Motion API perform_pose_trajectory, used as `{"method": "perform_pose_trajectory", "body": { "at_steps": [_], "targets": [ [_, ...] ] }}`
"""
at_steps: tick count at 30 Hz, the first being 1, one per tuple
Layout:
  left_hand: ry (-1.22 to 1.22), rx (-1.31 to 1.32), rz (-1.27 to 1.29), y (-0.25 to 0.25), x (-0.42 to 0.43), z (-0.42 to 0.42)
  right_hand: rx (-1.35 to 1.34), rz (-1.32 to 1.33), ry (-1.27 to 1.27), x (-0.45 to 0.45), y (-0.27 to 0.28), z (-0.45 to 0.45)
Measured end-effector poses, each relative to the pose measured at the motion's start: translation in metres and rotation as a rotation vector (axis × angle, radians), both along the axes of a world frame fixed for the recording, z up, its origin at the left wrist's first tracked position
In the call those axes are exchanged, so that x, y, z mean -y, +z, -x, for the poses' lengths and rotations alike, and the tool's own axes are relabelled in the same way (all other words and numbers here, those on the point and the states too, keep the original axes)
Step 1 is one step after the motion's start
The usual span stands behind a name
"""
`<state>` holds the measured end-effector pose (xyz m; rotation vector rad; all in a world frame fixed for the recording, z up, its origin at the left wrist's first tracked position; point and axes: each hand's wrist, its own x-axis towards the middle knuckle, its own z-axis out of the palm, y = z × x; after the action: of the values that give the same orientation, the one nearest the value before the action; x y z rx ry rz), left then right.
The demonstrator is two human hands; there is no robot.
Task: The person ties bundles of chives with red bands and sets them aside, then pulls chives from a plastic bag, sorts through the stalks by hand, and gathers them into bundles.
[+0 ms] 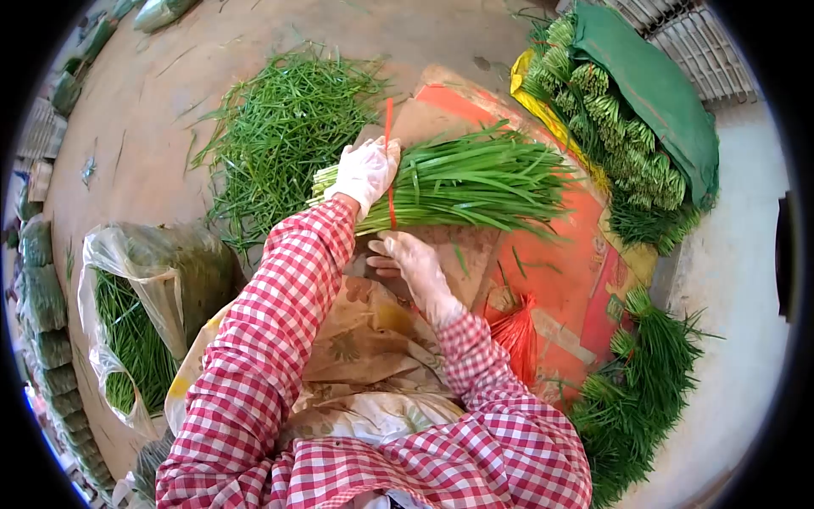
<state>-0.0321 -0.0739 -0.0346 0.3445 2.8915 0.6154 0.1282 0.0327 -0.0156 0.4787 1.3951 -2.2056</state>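
A bunch of long green garlic chives [483, 182] lies sideways in front of me, pale stem ends to the left and leaf tips to the right. My left hand [366, 174], in a white glove, is closed over the stem end and presses on it. A narrow red tie [391, 199] crosses the stems just right of that hand, one end sticking up beyond the bunch. Just below the bunch, my right hand [414, 267], also gloved, has its fingers curled and its fingertips pinched at the tie's lower end. The underside of the bunch is hidden.
Loose green trimmings [288, 127] are heaped at upper left. A clear plastic bag [127, 246] of greens stands at left. Tied bunches [627, 127] lie under a green cover [653, 93] at upper right, more chives [632, 399] at lower right. A red bag [517, 335] lies nearby.
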Motion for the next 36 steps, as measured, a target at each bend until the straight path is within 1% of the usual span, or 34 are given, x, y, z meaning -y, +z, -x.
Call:
{"method": "perform_pose_trajectory", "body": {
  "at_steps": [1,3,4,6,7,8,9,10,11,12,13,14,15,16,17,18,19,20,22,24,26,29,36],
  "targets": [
    [-0.002,-0.007,0.000,0.001,-0.001,0.000,-0.007,0.000,-0.002,-0.001,-0.004,0.010],
    [0.017,-0.072,-0.047,0.008,-0.002,-0.010,0.160,0.219,0.082,-0.002,-0.020,0.025],
    [0.022,-0.072,-0.049,0.013,0.000,-0.014,0.096,0.235,0.063,-0.003,-0.025,0.029],
    [-0.018,0.086,0.019,0.027,0.003,-0.025,0.049,0.216,0.024,0.001,-0.025,0.027],
    [0.035,0.059,-0.123,0.025,0.004,-0.033,0.047,0.215,0.025,0.003,-0.020,0.025],
    [0.055,0.035,-0.144,0.027,0.005,-0.042,-0.022,0.126,-0.071,0.005,-0.014,0.023],
    [0.068,0.055,-0.194,0.040,0.006,-0.051,-0.092,0.038,-0.160,0.009,-0.007,0.022],
    [0.082,0.075,-0.243,0.051,0.007,-0.057,-0.095,0.039,-0.145,0.008,-0.004,0.021],
    [0.120,0.123,-0.268,0.051,0.009,-0.059,-0.225,-0.021,-0.171,0.004,-0.001,0.019],
    [0.132,0.118,-0.275,0.057,0.009,-0.064,-0.357,-0.082,-0.195,0.000,0.004,0.017],
    [0.195,0.206,-0.711,0.068,0.008,-0.071,-0.306,0.084,-0.219,0.000,0.043,0.014],
    [0.249,0.285,-1.153,0.080,0.007,-0.074,-0.316,0.076,-0.202,-0.007,0.050,0.016],
    [0.207,0.406,-1.389,0.091,0.008,-0.073,-0.418,-0.139,-0.110,-0.016,0.056,0.019],
    [0.208,0.388,-1.405,0.101,0.006,-0.071,-0.519,-0.356,-0.018,-0.027,0.062,0.022],
    [0.164,0.341,-1.543,0.110,0.003,-0.071,-0.384,-0.472,0.147,-0.039,0.061,0.029],
    [0.112,0.290,-1.678,0.116,0.000,-0.068,-0.398,-0.484,0.157,-0.044,0.066,0.031],
    [0.135,0.310,-1.718,0.119,-0.002,-0.065,-0.515,-0.236,0.080,-0.048,0.071,0.030],
    [0.134,0.299,-1.731,0.117,-0.004,-0.065,-0.542,-0.087,0.051,-0.053,0.075,0.028],
    [0.231,0.291,-1.778,0.097,-0.010,-0.065,-0.520,0.098,0.011,-0.060,0.076,0.026],
    [0.433,0.350,-1.798,0.060,-0.013,-0.068,-0.472,0.204,-0.014,-0.061,0.068,0.025],
    [0.555,0.419,-1.789,0.037,-0.013,-0.077,-0.438,0.280,-0.030,-0.056,0.059,0.024],
    [0.627,0.443,-1.786,0.028,-0.014,-0.087,-0.405,0.336,-0.056,-0.043,0.048,0.024],
    [0.642,0.374,-1.757,0.045,-0.024,-0.078,-0.358,0.370,-0.112,-0.034,0.030,0.026]
  ]
}}
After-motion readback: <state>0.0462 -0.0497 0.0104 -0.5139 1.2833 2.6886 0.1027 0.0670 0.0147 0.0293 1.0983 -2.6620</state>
